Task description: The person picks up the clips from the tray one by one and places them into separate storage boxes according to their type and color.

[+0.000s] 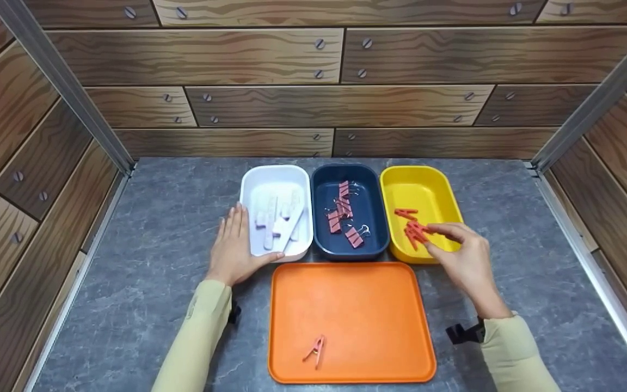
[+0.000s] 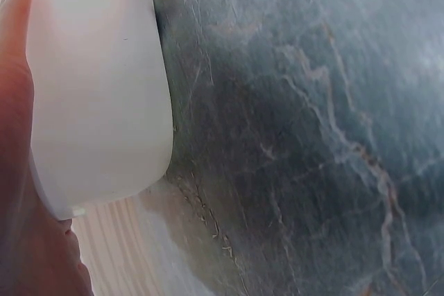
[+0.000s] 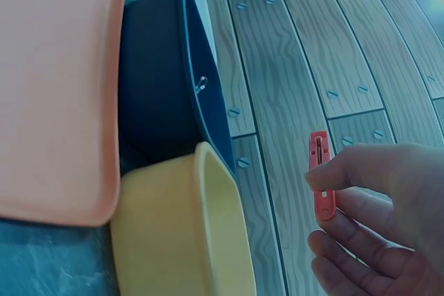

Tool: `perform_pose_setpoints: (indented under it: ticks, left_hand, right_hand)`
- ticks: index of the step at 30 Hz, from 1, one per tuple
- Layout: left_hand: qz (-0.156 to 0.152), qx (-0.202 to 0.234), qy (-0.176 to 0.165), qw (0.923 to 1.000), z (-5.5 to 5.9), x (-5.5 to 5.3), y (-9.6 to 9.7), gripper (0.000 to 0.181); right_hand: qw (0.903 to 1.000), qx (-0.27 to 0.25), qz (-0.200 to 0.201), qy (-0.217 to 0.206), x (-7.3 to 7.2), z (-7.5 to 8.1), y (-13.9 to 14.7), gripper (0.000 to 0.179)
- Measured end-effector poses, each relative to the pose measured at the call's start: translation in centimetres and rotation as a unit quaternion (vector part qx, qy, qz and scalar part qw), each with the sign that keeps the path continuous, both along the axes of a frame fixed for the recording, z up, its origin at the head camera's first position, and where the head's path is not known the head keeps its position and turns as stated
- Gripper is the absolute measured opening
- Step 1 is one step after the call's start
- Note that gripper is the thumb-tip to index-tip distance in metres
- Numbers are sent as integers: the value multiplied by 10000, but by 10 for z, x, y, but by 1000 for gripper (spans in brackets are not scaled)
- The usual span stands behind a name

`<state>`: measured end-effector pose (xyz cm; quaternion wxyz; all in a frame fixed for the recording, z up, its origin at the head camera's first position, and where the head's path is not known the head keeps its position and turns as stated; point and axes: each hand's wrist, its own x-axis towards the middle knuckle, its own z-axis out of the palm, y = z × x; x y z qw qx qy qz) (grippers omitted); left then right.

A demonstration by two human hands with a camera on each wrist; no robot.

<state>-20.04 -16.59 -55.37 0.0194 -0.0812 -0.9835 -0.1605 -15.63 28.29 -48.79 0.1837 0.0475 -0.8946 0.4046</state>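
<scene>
My right hand [image 1: 463, 258] is over the yellow bin [image 1: 419, 179]. In the right wrist view, its thumb and fingers pinch a red clothespin [image 3: 325, 209]. Several more red clothespins [image 1: 406, 212] lie in that bin beneath the fingertips. My left hand [image 1: 236, 247] rests against the left side of the white bin [image 1: 275, 173], fingers straight along the wall and thumb at the front corner. Pale, flat stick-like and block-like pieces [image 1: 290, 226] lie inside the white bin. On the orange tray [image 1: 346, 299] is one pinkish-red clothespin [image 1: 319, 348], near the front edge.
A dark blue bin [image 1: 349, 173] with several pink binder clips [image 1: 354, 237] stands between the white and yellow bins. The tray lies just in front of the bins on a grey marbled table [image 1: 177, 190]. Wood-patterned walls [image 1: 264, 57] enclose the back and sides.
</scene>
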Motion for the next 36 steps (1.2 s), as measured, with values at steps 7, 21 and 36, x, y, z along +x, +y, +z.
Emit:
perform_pose_setpoints:
  ticks: [7,21,36]
  left_hand:
    - [-5,0,-34,10000,0,0,0,138]
    - [4,-15,-22,10000,0,-1,1,138]
    - [14,108,-18,9999,0,0,1,138]
  right_hand:
    - [9998,16,-187,82,-7,5,8,28]
    - [9985,196,-393,-317,-36,2,25,28]
    - [9924,236,-574,-1064,-81,6,28,34]
